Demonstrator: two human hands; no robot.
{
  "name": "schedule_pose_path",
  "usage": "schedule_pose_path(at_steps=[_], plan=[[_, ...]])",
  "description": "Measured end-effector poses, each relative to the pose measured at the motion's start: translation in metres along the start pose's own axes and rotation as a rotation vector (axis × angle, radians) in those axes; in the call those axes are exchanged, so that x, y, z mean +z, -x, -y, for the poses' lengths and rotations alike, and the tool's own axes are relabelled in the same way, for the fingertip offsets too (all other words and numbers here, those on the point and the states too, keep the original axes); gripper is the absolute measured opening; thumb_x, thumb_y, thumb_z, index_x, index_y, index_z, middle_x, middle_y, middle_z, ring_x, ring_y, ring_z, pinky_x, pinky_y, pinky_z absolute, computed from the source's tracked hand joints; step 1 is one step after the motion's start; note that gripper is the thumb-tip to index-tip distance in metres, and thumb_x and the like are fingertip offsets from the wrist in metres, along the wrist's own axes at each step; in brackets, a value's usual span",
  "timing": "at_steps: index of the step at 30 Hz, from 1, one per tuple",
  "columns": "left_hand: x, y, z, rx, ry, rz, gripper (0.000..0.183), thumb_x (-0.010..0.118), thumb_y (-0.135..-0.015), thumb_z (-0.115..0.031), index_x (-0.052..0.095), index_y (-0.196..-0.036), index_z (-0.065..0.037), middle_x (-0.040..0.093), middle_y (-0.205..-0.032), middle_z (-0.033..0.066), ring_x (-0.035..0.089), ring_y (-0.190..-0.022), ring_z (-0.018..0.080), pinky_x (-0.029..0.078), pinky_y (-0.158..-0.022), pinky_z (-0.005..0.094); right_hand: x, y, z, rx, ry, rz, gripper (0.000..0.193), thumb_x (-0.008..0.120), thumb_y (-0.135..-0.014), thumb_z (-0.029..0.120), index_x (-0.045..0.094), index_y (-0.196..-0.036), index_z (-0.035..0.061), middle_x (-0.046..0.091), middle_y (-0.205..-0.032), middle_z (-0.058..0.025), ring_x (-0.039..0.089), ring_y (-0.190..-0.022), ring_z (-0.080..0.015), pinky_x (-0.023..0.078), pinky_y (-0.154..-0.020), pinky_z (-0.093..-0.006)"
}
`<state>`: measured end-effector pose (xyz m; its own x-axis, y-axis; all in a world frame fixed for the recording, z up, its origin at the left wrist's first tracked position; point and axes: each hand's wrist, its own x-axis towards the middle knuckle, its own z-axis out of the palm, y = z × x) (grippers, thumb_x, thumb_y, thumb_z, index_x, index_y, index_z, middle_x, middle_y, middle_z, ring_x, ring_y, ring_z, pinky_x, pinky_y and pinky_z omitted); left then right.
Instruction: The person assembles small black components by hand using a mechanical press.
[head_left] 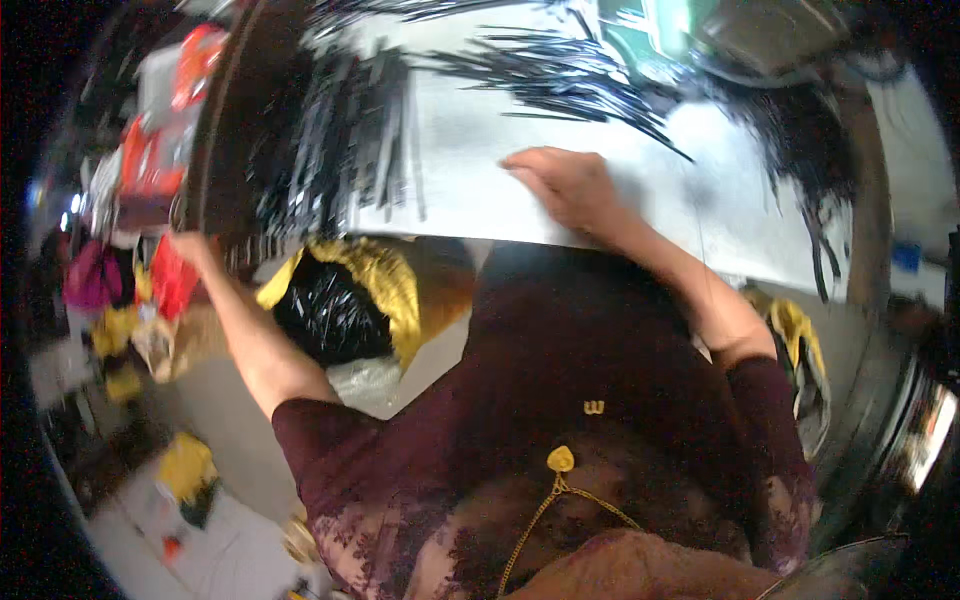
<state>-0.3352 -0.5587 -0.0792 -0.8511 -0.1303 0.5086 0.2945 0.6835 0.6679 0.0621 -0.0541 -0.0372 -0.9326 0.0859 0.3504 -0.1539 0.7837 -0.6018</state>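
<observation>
My right hand (pixel 565 185) lies palm down on a white table top (pixel 640 200), holding nothing, its fingers pointing left toward a pile of thin black strips (pixel 350 140). More black strips (pixel 570 80) fan out just beyond it. My left hand (pixel 190 245) is stretched far out to the left, past the table's edge, right at a red packet (pixel 172 278). Motion blur hides whether its fingers grip the packet.
A yellow bag (pixel 390 285) with black shiny contents (pixel 325 310) sits under the table edge in front of me. Red, pink and yellow packets (pixel 110 300) crowd the left side. Another yellow bag (pixel 800 340) hangs at the right. More black strips (pixel 800 140) trail over the table's far right.
</observation>
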Motion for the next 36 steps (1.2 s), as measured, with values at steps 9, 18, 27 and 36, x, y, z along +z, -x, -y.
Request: schedule_pose_path(at_steps=[9,18,27,36], plan=[[0.027,-0.043,0.069,0.311,0.324,0.116,0.038,0.062,-0.079,-0.023,0.063,-0.107,0.003,0.066,-0.097,0.0158,0.062,-0.084,0.0248,0.05,-0.079,0.035,-0.009,0.011,-0.004,-0.002,-0.071,-0.065,0.016,0.059,-0.087,0.015,0.066,-0.099,0.0096,0.068,-0.09,-0.0076,0.065,-0.075,-0.0239,0.052,-0.065,-0.0318],[-0.025,0.08,-0.107,0.141,0.193,-0.651,0.032,0.073,-0.069,0.002,0.062,-0.099,0.007,0.067,-0.089,0.0141,0.062,-0.081,0.0232,0.049,-0.079,0.0341,-0.107,0.068,-0.039,0.127,0.321,-0.357,0.016,0.057,-0.083,0.013,0.064,-0.098,0.0145,0.061,-0.088,-0.0081,0.062,-0.07,-0.0285,0.052,-0.058,-0.0376],[0.042,0.202,-0.388,0.187,0.727,0.013,0.019,0.061,-0.082,0.002,0.06,-0.1,0.005,0.064,-0.097,0.0131,0.06,-0.088,0.0186,0.049,-0.082,0.0308,-0.138,0.109,-0.057,0.541,0.585,-0.128,0.015,0.063,-0.081,0.019,0.063,-0.092,0.0094,0.059,-0.08,-0.0098,0.06,-0.068,-0.0289,0.049,-0.059,-0.0378],[0.131,0.369,-0.528,-0.592,1.067,1.454,0.034,0.051,-0.095,-0.017,0.046,-0.122,0.002,0.062,-0.105,0.0148,0.061,-0.099,0.0214,0.045,-0.091,0.0313,-0.131,0.128,-0.036,0.621,-0.24,-0.227,0.025,0.062,-0.082,0.029,0.066,-0.092,0.0055,0.067,-0.083,-0.013,0.066,-0.077,-0.025,0.051,-0.071,-0.0336]])
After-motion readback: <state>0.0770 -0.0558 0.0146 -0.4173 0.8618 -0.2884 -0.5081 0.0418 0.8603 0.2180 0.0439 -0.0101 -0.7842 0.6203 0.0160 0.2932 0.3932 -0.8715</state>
